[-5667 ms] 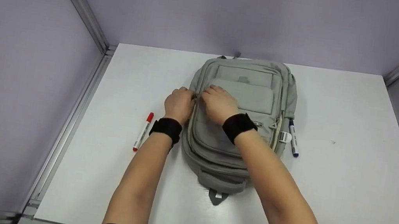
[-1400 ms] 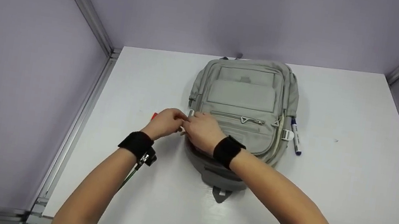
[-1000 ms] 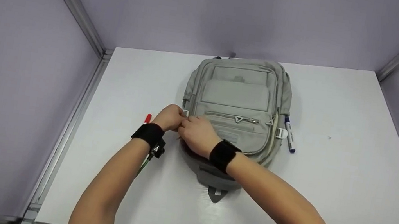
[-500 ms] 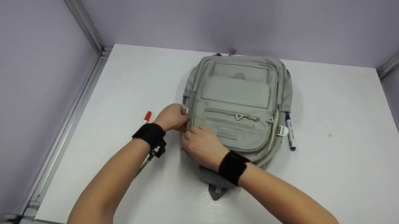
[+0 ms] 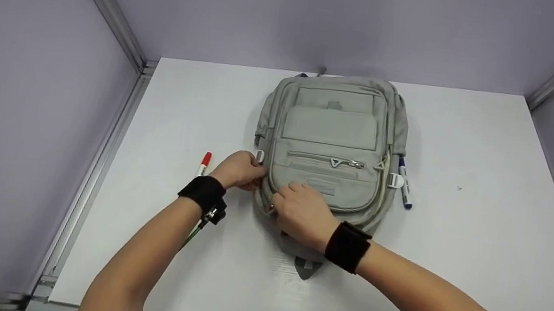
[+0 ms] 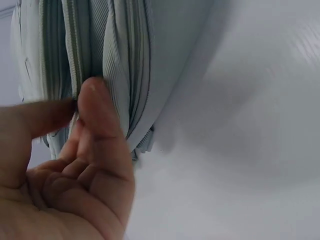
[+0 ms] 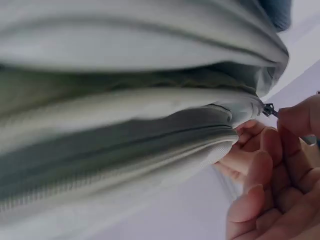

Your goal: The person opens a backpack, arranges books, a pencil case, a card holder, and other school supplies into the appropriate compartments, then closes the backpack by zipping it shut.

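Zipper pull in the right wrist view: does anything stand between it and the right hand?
Nothing visible does: the right hand pinches the zipper pull. The red-capped marker and blue-capped marker lie on opposite sides of the backpack.

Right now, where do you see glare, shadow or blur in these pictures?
Head view: faint sheen on the white table in front of the backpack, soft shadow on the back wall; left wrist view: broad, soft shadows across the table; right wrist view: the backpack's nearest fabric is blurred, while the zipper pull looks sharper.
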Demonstrator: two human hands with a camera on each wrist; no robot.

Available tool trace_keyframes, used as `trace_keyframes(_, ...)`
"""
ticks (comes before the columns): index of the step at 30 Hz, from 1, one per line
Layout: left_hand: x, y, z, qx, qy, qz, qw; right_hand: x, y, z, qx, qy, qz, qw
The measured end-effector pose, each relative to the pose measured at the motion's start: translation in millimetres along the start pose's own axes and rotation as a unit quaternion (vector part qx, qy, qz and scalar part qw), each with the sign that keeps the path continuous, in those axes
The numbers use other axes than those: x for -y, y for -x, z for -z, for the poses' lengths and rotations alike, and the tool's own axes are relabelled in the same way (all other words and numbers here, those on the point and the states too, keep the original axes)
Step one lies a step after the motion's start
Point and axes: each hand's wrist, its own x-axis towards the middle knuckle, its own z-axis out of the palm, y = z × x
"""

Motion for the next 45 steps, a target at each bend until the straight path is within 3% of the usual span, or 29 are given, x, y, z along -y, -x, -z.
trace_keyframes(3, -0.4, 12.2, -3.8, 0.067, 0.003, 0.02, 0.9975, -2, -1, 1.4, 0.003, -0.04, -0.032, 0.999)
trace_keyframes(8, 0.0, 26.4, -14.9, 0.166, 0.051, 0.049, 0.9836, -2, -4, 1.7, 0.016, -0.065, -0.054, 0.996)
trace_keyframes(14, 3.9, 26.1, -23.6, 0.188, 0.092, 0.053, 0.9764, -1, -4, -3.4, 0.029, -0.058, -0.055, 0.996)
trace_keyframes(19, 9.9, 23.4, -21.9, 0.207, 0.113, 0.08, 0.9685, 0, -6, -5.5, 0.032, -0.032, -0.035, 0.998)
trace_keyframes(23, 13.1, 23.5, -20.3, 0.201, 0.139, 0.111, 0.9633, 0, -7, -6.0, 0.02, 0.001, -0.001, 1.0)
trace_keyframes(26, 12.7, 24.4, -21.9, 0.177, 0.141, 0.114, 0.9674, -1, -7, -5.5, 0.014, 0.011, 0.01, 1.0)
trace_keyframes(32, 9.5, 26.0, -29.2, 0.136, 0.111, 0.081, 0.9811, -2, -4, -6.6, 0.002, -0.002, 0.014, 1.0)
trace_keyframes(39, 8.0, 30.0, -29.4, 0.117, 0.138, 0.068, 0.981, -4, 5, -1.4, -0.009, -0.003, 0.028, 1.0)
trace_keyframes(45, 5.7, 32.7, -30.7, 0.111, 0.127, 0.058, 0.9839, -11, 27, 12.0, -0.009, -0.035, 0.007, 0.999)
